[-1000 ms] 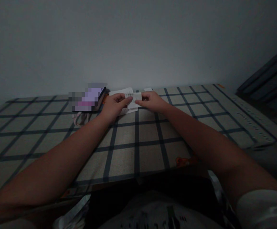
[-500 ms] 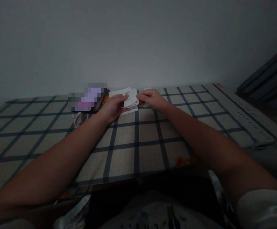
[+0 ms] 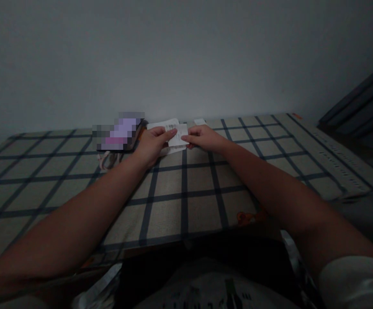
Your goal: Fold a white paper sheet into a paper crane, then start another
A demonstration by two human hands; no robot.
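A small white paper [image 3: 180, 138] with faint print is held between my two hands, above the checked tablecloth. My left hand [image 3: 156, 143] is closed on its left side, thumb on top. My right hand [image 3: 202, 138] pinches its right edge between thumb and fingers. Whether it is one sheet or a small stack, I cannot tell. Beneath and behind it lie more white papers [image 3: 162, 123], partly hidden by my left hand. Another small white piece [image 3: 200, 122] lies just behind my right hand.
Left of my hands a phone-like device with a blurred, lit screen [image 3: 118, 133] rests tilted, a pale cable [image 3: 104, 161] in front of it. The checked tablecloth [image 3: 186, 206] reaches back to a grey wall [image 3: 186, 56]. Dark striped fabric [image 3: 360, 103] is at the far right.
My right hand has shifted slightly toward me and now grips the right edge of the paper. The top paper has turned and lies flatter, and the fanned edges no longer show.
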